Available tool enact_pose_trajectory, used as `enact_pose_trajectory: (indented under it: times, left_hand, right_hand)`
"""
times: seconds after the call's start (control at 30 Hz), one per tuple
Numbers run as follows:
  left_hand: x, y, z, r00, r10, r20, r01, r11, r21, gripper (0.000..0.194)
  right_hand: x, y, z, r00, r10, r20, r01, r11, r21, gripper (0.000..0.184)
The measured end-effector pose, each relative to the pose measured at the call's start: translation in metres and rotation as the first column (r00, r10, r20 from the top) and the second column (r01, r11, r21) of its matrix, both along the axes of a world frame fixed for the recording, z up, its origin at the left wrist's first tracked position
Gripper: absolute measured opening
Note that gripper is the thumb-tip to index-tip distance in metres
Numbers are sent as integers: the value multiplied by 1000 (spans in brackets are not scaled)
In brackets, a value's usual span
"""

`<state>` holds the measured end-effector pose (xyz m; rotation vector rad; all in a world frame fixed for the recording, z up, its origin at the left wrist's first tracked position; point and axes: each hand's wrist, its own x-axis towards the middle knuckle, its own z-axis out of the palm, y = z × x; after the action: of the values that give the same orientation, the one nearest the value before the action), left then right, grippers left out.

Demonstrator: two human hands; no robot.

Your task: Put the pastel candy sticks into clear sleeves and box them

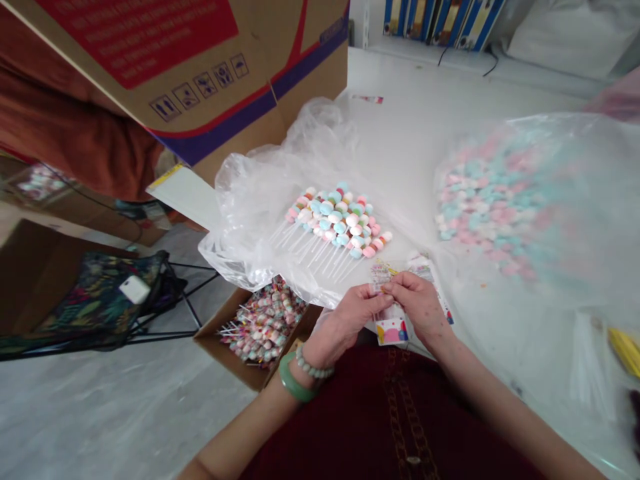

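Observation:
My left hand (357,321) and my right hand (417,307) meet in front of me, their fingers pinching a strip of small printed paper labels (391,328) from both sides. More of the strip hangs below them, and another length (431,283) runs off to the right. Just beyond my hands, a heap of pastel candies on white sticks (336,223) lies on crumpled clear plastic (250,227). A jade-green bangle and a bead bracelet (299,377) circle my left wrist.
A cardboard box (260,327) of stick candies stands by the table's near left edge. To the right is a plastic bag of pastel candies (500,200). A large printed carton (200,73) overhangs the back left. A patterned bag (90,300) sits on a folding stand on the floor.

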<state>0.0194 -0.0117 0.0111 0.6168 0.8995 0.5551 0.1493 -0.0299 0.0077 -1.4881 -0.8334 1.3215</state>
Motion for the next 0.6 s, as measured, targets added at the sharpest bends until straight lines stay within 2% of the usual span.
enact_pose_trajectory:
  times: [0.1,0.17,0.27,0.37,0.47,0.53,0.6]
  left_hand:
    - [-13,5,-6,999,41,-30,-41,999,15,26]
    - [-19,8,-11,979,187,-77,-183,982,54,25]
    - [-22,11,-15,925,360,-119,-353,932,81,28]
    - [-24,10,-14,914,392,-108,-379,918,117,32]
    - [-32,8,-11,900,429,-76,-413,896,165,30]
    - [-40,9,-10,879,474,-48,-465,876,131,30]
    - [-50,12,-11,850,524,-45,-520,851,74,30]
  right_hand:
    - [-6,3,1,996,62,-68,-62,998,7,22]
    - [-12,1,0,990,126,-65,-126,992,11,20]
    - [-24,-2,-4,980,190,55,-189,982,-25,20]
    - [-33,-3,-7,975,167,147,-156,984,-83,26]
    - [-34,0,-5,928,287,238,-273,958,-89,29]
    - [-33,7,-4,891,347,292,-343,937,-65,33]
    - [-33,19,-4,836,312,452,-316,946,-69,39]
